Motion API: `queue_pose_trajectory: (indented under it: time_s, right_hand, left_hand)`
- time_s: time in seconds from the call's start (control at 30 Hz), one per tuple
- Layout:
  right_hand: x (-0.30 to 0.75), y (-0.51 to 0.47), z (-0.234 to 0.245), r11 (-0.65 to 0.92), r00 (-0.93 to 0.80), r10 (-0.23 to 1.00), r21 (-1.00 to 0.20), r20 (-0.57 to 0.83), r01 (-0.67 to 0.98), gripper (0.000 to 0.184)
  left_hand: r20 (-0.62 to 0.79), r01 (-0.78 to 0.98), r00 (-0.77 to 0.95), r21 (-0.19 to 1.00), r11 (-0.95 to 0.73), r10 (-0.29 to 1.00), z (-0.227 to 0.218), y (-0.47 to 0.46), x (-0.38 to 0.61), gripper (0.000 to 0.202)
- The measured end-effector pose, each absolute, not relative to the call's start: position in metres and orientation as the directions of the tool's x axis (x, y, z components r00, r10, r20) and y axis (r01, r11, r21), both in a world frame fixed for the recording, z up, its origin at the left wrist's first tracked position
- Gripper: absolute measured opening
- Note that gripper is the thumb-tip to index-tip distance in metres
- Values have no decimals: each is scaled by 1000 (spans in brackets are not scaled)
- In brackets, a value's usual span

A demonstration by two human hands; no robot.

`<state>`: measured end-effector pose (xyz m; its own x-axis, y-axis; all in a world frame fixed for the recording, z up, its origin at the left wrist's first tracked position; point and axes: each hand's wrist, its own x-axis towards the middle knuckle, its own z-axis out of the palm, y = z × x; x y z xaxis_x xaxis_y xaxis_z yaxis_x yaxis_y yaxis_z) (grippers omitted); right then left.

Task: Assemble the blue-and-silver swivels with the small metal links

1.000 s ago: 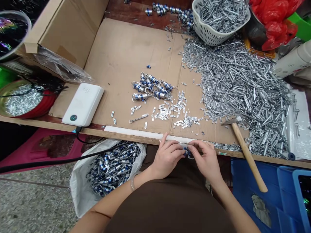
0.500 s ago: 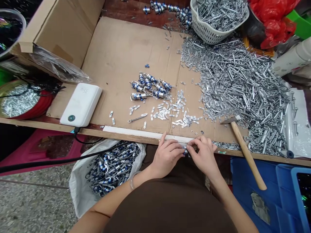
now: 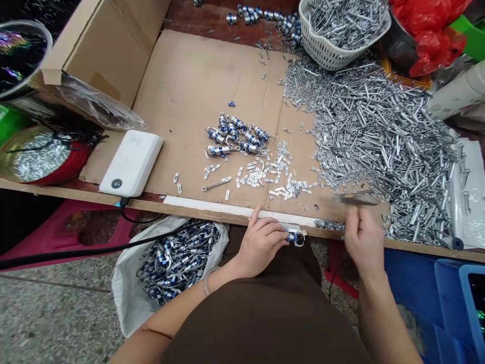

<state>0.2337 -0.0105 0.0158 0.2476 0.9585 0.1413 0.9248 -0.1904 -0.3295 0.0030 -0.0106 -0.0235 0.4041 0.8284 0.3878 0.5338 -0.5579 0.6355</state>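
The left hand is clenched in a firm pinch on a small blue-banded metal fitting, holding it at the front edge of the workbench, just below the right end of a white strip. The right hand is raised and apart from it, above the bench edge, and so blurred that I can't tell whether it grasps anything. A dark smear just beyond it may be a hammer head, though the blur leaves that uncertain.

From where I stand, the worst risk is to the left fingers, which sit tight against the fitting: a hammer blow that strays even slightly could catch them. The fitting is also perched at the very lip of the bench, so a glancing hit or a loosened pinch could knock it off the edge and onto the floor.

The fitting's long axis lies roughly level, running side to side along the bench edge. Its small metal ring is at the end pointing toward the person's right, on the side of the raised hand.
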Motion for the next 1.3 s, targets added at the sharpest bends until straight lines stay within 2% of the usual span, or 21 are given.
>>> queue_pose_trajectory:
  time_s: [0.03, 0.1, 0.17, 0.33, 0.43, 0.5, 0.57, 0.6, 0.73, 0.83, 0.93, 1.0, 1.07, 1.13, 1.2, 1.3]
  right_hand:
    - [221, -20, 21, -70, 108, 990, -351, 91, 934, 22]
    - [200, -37, 27, 160, -107, 982, -391, 154, 907, 21]
    - [188, -48, 28, 307, -231, 945, -382, 232, 872, 32]
    - [184, -52, 25, 295, -284, 955, -247, 81, 923, 36]
    - [182, -53, 27, 308, -274, 950, -303, 148, 902, 41]
    - [182, -53, 28, 307, -289, 952, -314, 103, 899, 39]
    - [187, -50, 26, 280, -280, 959, -292, 44, 915, 35]
    - [193, -46, 24, 233, -225, 973, -272, 57, 934, 34]
    - [239, -20, 7, -155, 169, 961, -79, 217, 985, 39]
    - [270, 1, -9, -292, 282, 929, 9, 242, 956, 44]
    - [269, 16, -14, -321, 318, 901, -39, 294, 946, 43]
    - [251, 23, -11, -269, 304, 897, -152, 320, 951, 37]
    - [226, 29, -7, -150, 229, 940, -295, 254, 944, 27]
    - [204, 36, -5, -67, 127, 983, -382, 135, 922, 19]
    - [190, 42, -6, -55, 83, 995, -387, 54, 920, 15]
    - [185, 44, -3, -65, 76, 997, -422, 9, 904, 13]
  left_hand:
    - [393, 536, 398, 634, -557, 829, -24, -11, 3, 3]
    - [401, 537, 395, 629, -562, 827, -24, -10, 3, 3]
    - [406, 533, 400, 626, -569, 822, -25, -10, 3, 2]
    - [409, 540, 398, 619, -571, 821, -24, -10, 3, 2]
    - [418, 533, 397, 620, -576, 817, -25, -10, 3, 2]
    - [416, 535, 401, 617, -577, 816, -25, -11, 3, 3]
    - [411, 541, 406, 612, -577, 816, -26, -11, 3, 3]
    - [410, 541, 410, 610, -579, 815, -26, -11, 3, 3]
    - [419, 531, 436, 594, -604, 796, -26, -10, 3, 2]
    - [430, 520, 454, 584, -623, 781, -26, -9, 2, 5]
    - [450, 496, 467, 579, -647, 761, -26, -8, 1, 7]
    - [460, 484, 467, 582, -654, 755, -25, -7, 2, 9]
    - [468, 473, 463, 588, -656, 753, -24, -6, 2, 11]
    - [482, 456, 463, 589, -667, 743, -22, -4, 1, 12]
    - [503, 428, 471, 588, -686, 725, -21, -2, 0, 14]
    - [517, 388, 488, 594, -705, 703, -20, 1, -3, 17]
